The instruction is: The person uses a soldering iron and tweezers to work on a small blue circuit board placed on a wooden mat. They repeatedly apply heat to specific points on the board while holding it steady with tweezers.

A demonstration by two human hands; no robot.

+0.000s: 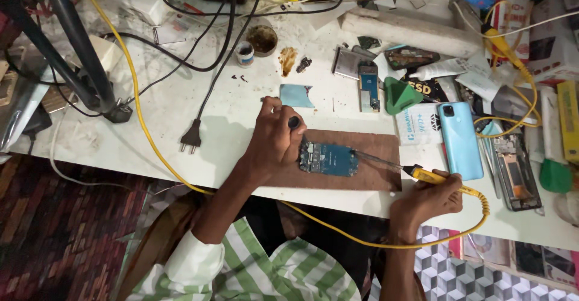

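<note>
Two hands, one circuit board

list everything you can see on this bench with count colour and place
circuit board: 1, blue, on the brown mat
brown mat: 1, front middle of the bench
soldering iron: 1, yellow handle, tip at the board's right edge
yellow cable: 1, trailing across the bench
plug: 1, black, left of the mat
phone: 1, light blue, face down, right
small jars: 2, open, back middle
left hand: holding a dark-tipped tool at the board
right hand: gripping the soldering iron
</note>
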